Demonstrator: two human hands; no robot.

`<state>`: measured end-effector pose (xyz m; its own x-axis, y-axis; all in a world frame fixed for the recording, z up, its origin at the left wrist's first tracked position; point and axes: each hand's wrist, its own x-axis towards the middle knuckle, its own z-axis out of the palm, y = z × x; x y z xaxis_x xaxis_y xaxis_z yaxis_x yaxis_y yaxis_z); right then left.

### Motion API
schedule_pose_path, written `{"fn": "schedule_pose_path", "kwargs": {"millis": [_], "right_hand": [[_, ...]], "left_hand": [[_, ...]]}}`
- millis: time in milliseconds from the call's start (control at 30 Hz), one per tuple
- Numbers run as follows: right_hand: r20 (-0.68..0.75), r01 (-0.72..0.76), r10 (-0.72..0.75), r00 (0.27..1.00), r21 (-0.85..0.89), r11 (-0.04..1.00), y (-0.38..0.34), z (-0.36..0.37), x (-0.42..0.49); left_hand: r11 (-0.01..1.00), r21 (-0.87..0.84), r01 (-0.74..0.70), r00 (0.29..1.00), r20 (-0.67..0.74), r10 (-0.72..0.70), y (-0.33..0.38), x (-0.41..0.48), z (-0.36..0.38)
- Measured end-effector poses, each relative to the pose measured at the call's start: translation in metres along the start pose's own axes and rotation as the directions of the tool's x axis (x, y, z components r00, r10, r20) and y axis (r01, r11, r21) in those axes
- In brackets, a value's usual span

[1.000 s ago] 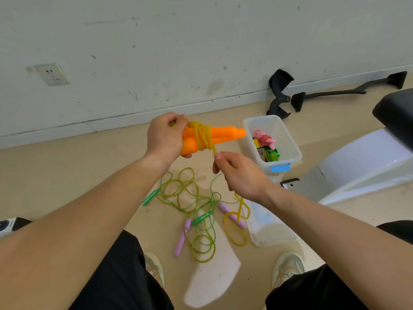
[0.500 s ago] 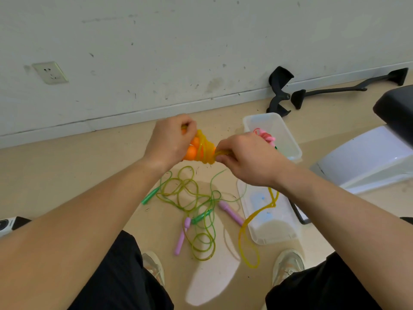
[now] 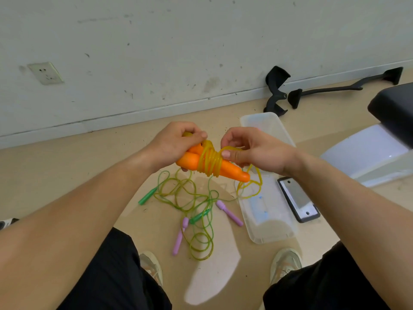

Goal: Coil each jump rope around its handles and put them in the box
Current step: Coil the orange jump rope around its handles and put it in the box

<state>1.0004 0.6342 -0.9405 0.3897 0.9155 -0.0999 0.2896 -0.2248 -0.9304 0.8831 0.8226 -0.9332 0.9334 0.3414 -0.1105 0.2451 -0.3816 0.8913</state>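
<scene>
My left hand (image 3: pixel 176 144) grips the two orange handles (image 3: pixel 225 168) of a jump rope, held together in the air over the floor. Its yellow cord (image 3: pixel 211 163) is wound several times around them. My right hand (image 3: pixel 248 151) pinches the cord just right of the coil, and a short loose loop (image 3: pixel 250 189) hangs below it. On the floor beneath lie a tangled rope with green handles (image 3: pixel 146 196) and one with purple handles (image 3: pixel 229 213). The clear plastic box (image 3: pixel 263 120) stands behind my right hand, mostly hidden.
The box's clear lid (image 3: pixel 266 218) lies on the floor to the right, beside a black-framed metal plate (image 3: pixel 298 201). Black chair parts (image 3: pixel 276 92) lie by the wall. A white and black chair piece (image 3: pixel 371 151) sits at the far right. My shoes (image 3: pixel 286 262) are below.
The handles have tilted so their tips point down-right. My right hand carried the cord around them again, and the hanging loop has grown much shorter.
</scene>
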Motion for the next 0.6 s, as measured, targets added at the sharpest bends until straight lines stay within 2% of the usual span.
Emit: {"fn": "schedule_pose_path", "kwargs": {"millis": [100, 167, 267, 433, 533, 600], "right_hand": [[0.055, -0.049, 0.047, 0.997, 0.052, 0.997, 0.003, 0.004, -0.001], [0.104, -0.056, 0.054, 0.993, 0.021, 0.998, 0.003, 0.006, -0.001], [0.081, -0.050, 0.051, 0.995, -0.011, 0.999, 0.002, 0.010, 0.000], [0.006, -0.047, 0.047, 0.999, -0.020, 0.999, 0.001, 0.010, 0.002], [-0.069, -0.022, 0.018, 0.997, -0.062, 0.998, 0.002, 0.010, 0.004], [-0.117, -0.008, -0.002, 0.993, -0.081, 0.997, 0.002, 0.013, 0.008]], "left_hand": [[0.995, -0.088, 0.046, 0.993, 0.113, -0.036, -0.004, -0.002, -0.002], [0.984, -0.145, 0.107, 0.976, 0.203, -0.076, -0.008, -0.003, -0.004], [0.949, -0.244, 0.201, 0.952, 0.277, -0.130, -0.011, -0.004, -0.007], [0.903, -0.343, 0.258, 0.966, 0.104, -0.237, -0.011, -0.007, 0.001], [0.861, -0.457, 0.224, 0.965, -0.019, -0.262, -0.017, -0.006, 0.011], [0.865, -0.465, 0.188, 0.953, -0.127, -0.276, -0.021, -0.004, 0.015]]}}
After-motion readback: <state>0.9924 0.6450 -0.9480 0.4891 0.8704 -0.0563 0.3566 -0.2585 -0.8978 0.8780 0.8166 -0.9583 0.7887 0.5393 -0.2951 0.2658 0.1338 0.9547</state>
